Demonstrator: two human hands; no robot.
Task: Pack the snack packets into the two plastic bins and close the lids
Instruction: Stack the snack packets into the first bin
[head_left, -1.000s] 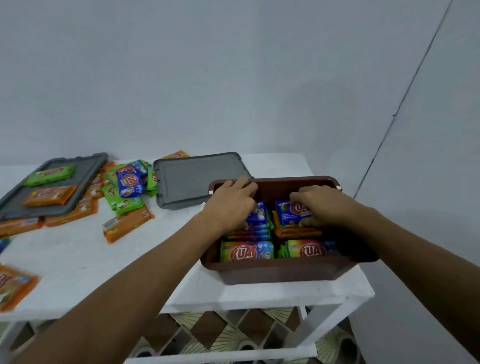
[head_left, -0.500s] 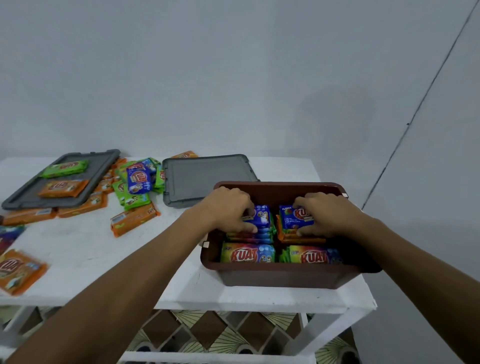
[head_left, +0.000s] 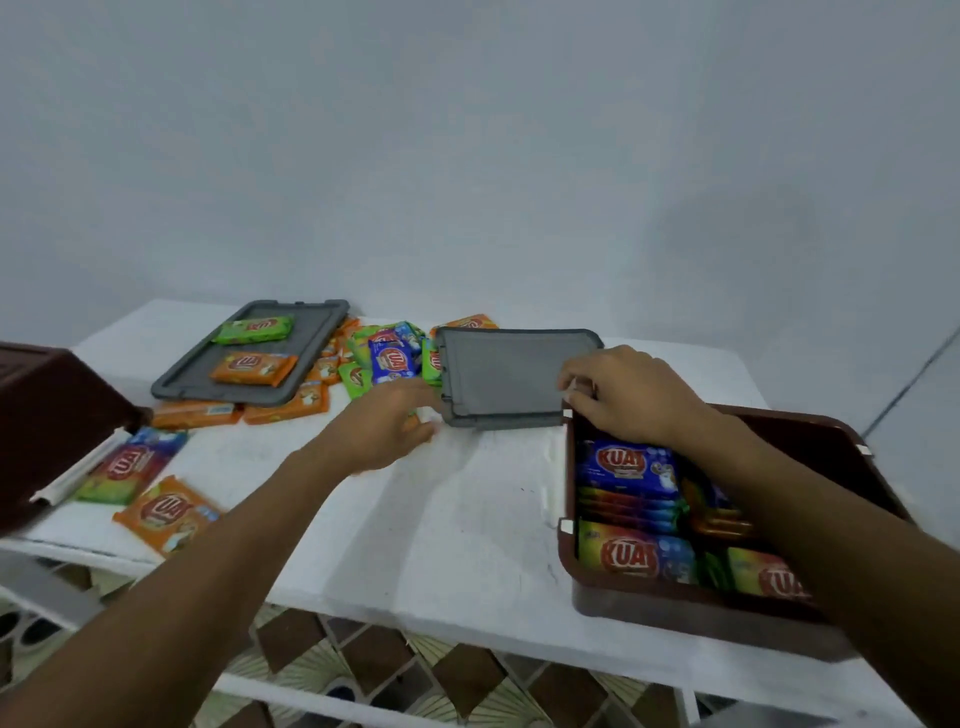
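Left hand (head_left: 387, 426): blurred, beside grey lid (head_left: 509, 374); grip unreadable.
Right hand (head_left: 628, 400): curled at brown bin (head_left: 675, 608) corner; hold unclear.

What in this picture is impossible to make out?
Head view:
- Second bin: cut off by the left edge, inside unseen.
- Left hand: motion-blurred; contact with the near lid unclear.
- Right hand: curled fingers hide what, if anything, they hold.
- Packed bin: right side's contents covered by the right forearm.
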